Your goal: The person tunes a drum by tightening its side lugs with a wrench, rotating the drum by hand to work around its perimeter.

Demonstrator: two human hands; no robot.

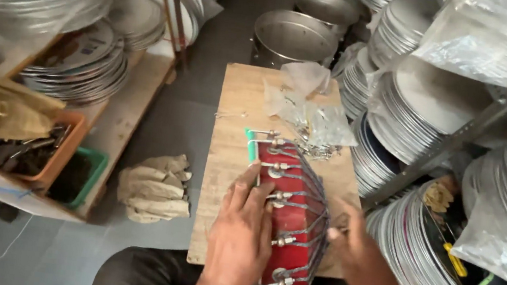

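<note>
A red drum-like body (pixel 286 219) wrapped in metal rods and hooks, with a green rim (pixel 252 146), lies lengthwise on a small wooden table (pixel 235 115). My left hand (pixel 239 236) rests flat on its left side, fingers spread over the red shell and the hooks. On the drum's right side is my right hand (pixel 363 254), its fingertips pinching at a metal rod. Clear plastic bags of small metal fittings (pixel 313 122) lie at the table's far end.
Stacks of shiny metal plates (pixel 420 107) fill the shelves on the right, more plates (pixel 81 62) on the left. Large steel pots (pixel 294 37) stand beyond the table. A folded cloth (pixel 155 187) lies on the floor, beside orange (pixel 65 146) and green (pixel 87 178) bins.
</note>
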